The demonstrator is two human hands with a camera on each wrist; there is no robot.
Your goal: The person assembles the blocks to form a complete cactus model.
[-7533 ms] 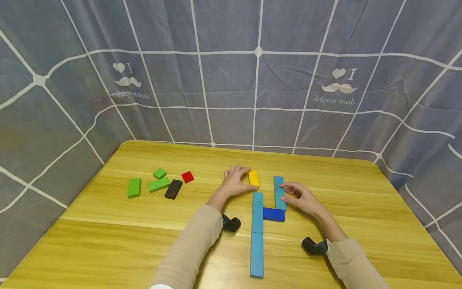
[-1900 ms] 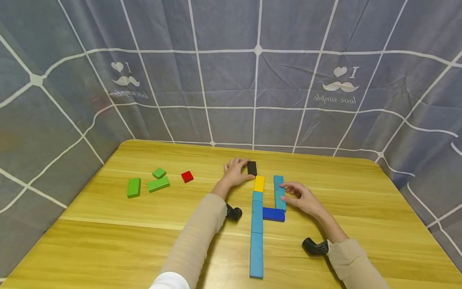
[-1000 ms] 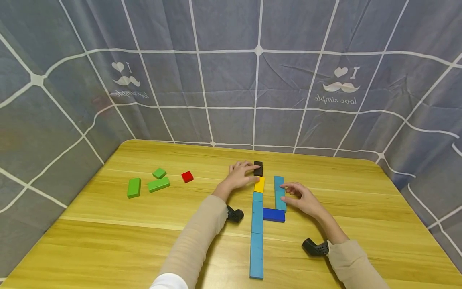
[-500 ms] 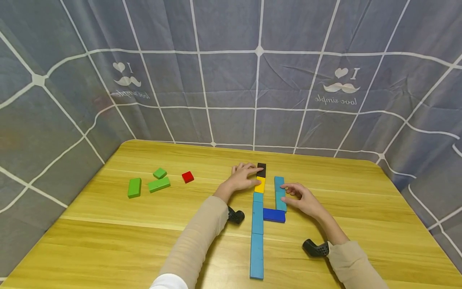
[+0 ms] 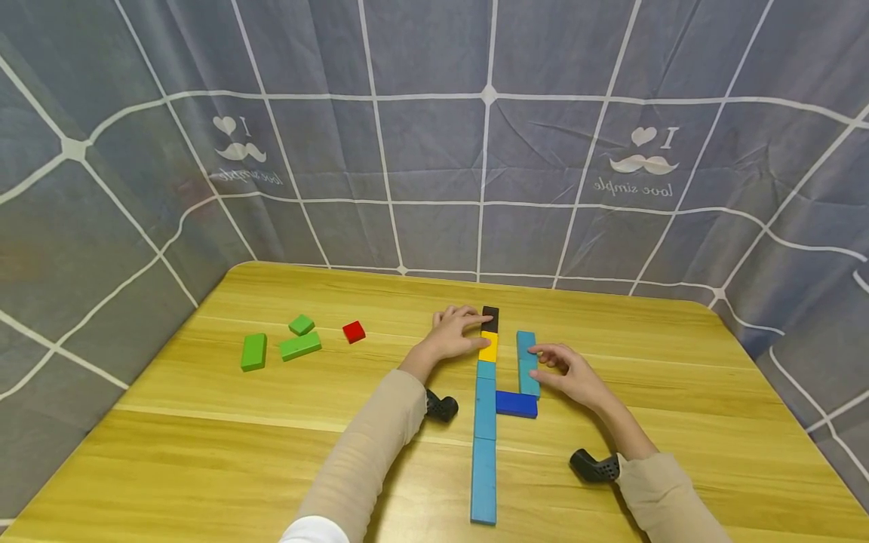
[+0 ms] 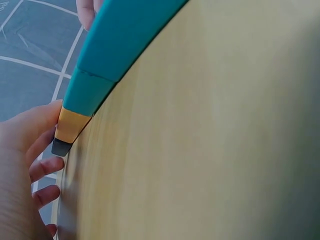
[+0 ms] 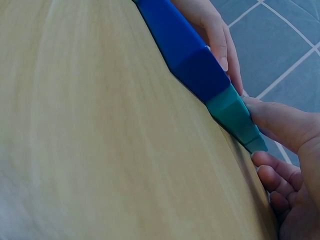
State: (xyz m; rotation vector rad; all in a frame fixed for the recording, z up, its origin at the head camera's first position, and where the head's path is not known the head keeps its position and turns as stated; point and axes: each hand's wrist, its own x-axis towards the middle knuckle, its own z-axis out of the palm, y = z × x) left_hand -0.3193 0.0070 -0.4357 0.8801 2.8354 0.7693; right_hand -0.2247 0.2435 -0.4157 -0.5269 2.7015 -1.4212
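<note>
in the head view, just right of centre, we see the left hand with its fingers spread and nearly straight, the index tip on the black block and the thumb on the yellow block, both touched rather than gripped. those two blocks top the light-blue column running down to the bottom of the frame. farther right, the right hand has thumb and index well parted, tips at the edge of the light-blue pair, with nothing clasped; the dark blue block bridges pair and column. the left wrist view gives us the column's side faces and the thumb at the yellow block's edge; the right wrist view shows the loosely bent lower fingers, which the head view mostly hides. only the head view shows us three green blocks and the red block, at left. the counter is yellowish, streaked wood, and behind it hangs a grey-blue curtain with white grid lines and mirrored lettering, upper left and upper right.
</note>
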